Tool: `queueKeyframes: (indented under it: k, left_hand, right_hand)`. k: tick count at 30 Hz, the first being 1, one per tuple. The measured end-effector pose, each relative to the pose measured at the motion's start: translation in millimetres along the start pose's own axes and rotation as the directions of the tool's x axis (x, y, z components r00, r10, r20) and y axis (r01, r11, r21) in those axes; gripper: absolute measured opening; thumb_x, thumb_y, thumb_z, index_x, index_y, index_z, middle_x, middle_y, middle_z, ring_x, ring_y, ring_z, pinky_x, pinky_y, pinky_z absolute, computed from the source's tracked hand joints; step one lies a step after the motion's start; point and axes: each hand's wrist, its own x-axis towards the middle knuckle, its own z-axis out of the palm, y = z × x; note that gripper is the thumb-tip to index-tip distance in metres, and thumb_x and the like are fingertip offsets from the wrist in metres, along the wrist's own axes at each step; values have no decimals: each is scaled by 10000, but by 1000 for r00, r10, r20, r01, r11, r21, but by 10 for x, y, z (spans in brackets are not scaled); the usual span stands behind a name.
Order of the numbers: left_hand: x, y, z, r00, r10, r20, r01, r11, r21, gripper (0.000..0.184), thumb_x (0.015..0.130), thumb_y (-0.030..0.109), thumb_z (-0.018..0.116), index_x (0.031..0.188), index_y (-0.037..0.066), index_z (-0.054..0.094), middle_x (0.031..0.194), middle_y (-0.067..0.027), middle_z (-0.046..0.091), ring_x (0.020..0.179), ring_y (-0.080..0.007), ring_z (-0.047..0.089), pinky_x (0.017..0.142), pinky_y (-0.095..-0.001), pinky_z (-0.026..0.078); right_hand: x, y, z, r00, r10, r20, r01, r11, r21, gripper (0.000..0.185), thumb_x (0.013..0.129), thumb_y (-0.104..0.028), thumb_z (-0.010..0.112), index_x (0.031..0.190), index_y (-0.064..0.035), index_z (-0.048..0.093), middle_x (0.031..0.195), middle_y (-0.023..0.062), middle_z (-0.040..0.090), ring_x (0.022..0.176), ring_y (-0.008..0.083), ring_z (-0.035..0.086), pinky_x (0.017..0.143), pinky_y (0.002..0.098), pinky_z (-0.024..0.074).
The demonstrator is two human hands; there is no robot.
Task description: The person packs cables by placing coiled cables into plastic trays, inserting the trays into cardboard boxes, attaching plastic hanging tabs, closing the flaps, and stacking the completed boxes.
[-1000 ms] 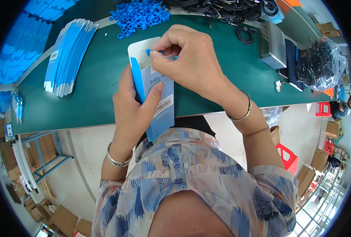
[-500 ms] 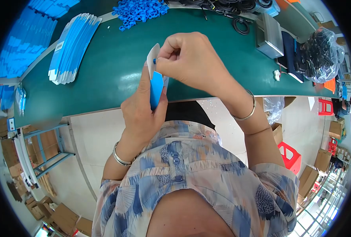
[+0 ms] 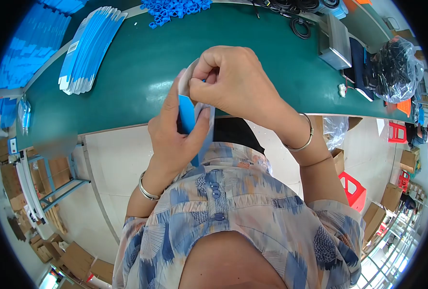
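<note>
A blue and white box (image 3: 187, 113) with its top flap raised is gripped in my left hand (image 3: 171, 132), fingers on its left side and thumb on its front. Over its open top, my right hand (image 3: 233, 79) is closed in a pinch near the white flap (image 3: 187, 81). A trace of blue shows by the right fingers, probably a small blue clip, mostly hidden. The inside of the box is hardly visible.
On the green table (image 3: 142, 62) lie a stack of flat blue boxes (image 3: 90, 50), a pile of blue clips (image 3: 173, 8), black cables (image 3: 300, 28), a metal box (image 3: 335, 44) and a plastic bag of black items (image 3: 398, 70).
The box has turned and tilted, its printed front now mostly out of sight. Both hands moved with it, the right hand still pinched at the opening. The view has shifted slightly.
</note>
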Motion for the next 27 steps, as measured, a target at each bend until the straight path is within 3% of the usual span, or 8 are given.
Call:
queueKeyframes:
  k: [6, 11, 15, 16, 20, 21, 25, 27]
  left_hand:
    - [31, 17, -67, 997, -17, 71, 12, 998, 67, 524, 785, 70, 675, 1270, -9, 496, 803, -64, 632, 582, -110, 527, 532, -191, 427]
    - [53, -208, -195, 976, -111, 185, 171, 920, -352, 434, 815, 68, 647, 1222, -11, 518, 803, -56, 624, 620, -97, 525, 568, -192, 437]
    - [28, -319, -148, 911, -379, 163, 407, 762, -504, 363, 852, 92, 610, 1187, -20, 524, 819, -55, 623, 639, -86, 529, 583, -195, 449]
    - [27, -334, -152, 909, -385, 162, 412, 761, -502, 363, 852, 92, 610, 1187, -20, 524, 819, -55, 623, 639, -86, 529, 583, -195, 449]
    - [2, -353, -128, 919, -367, 146, 386, 761, -521, 316, 882, 105, 597, 1166, -20, 539, 859, -68, 635, 680, -102, 572, 608, -209, 483]
    - [25, -361, -132, 919, -365, 147, 386, 762, -519, 316, 882, 105, 597, 1166, -20, 539, 859, -68, 635, 680, -102, 572, 608, -209, 483]
    - [165, -412, -162, 685, -625, 375, 531, 75, -844, 286, 895, 108, 598, 1152, -12, 561, 914, -90, 649, 754, -128, 622, 628, -226, 516]
    - [159, -526, -165, 693, -608, 386, 553, 106, -826, 275, 891, 97, 601, 1142, -12, 571, 919, -94, 653, 759, -133, 628, 631, -227, 521]
  right_hand:
    - [-21, 37, 40, 999, 38, 2, -38, 994, 100, 86, 685, -36, 673, 626, 11, 631, 639, 26, 605, 505, 74, 417, 465, 193, 371]
    - [-28, 75, 121, 999, 42, 27, -45, 993, 106, 71, 714, -44, 704, 725, 6, 655, 758, 38, 632, 538, 77, 430, 489, 191, 379]
    - [-88, 288, 305, 916, -340, -211, 331, 940, -79, 238, 767, -90, 720, 976, -4, 645, 860, 58, 627, 629, 89, 501, 528, 188, 417]
    - [-121, 352, 352, 918, -338, -207, 330, 941, -73, 238, 767, -90, 720, 976, -4, 645, 860, 58, 627, 629, 89, 501, 528, 188, 417]
    - [-289, 605, 463, 991, 109, -79, -58, 873, 484, 428, 806, -134, 712, 1188, -28, 550, 946, 79, 605, 759, 120, 567, 574, 203, 466]
    - [-301, 595, 473, 991, 110, -81, -57, 872, 486, 428, 806, -134, 712, 1188, -28, 550, 946, 79, 605, 759, 120, 567, 574, 203, 466]
    - [-334, 511, 521, 969, 247, 33, -233, 853, 467, 460, 842, -140, 679, 1249, -32, 496, 1008, 106, 605, 809, 150, 602, 598, 225, 499]
    - [-321, 516, 558, 984, 169, -47, -139, 916, 377, 440, 842, -135, 676, 1239, -39, 514, 1028, 109, 605, 790, 145, 602, 594, 222, 497]
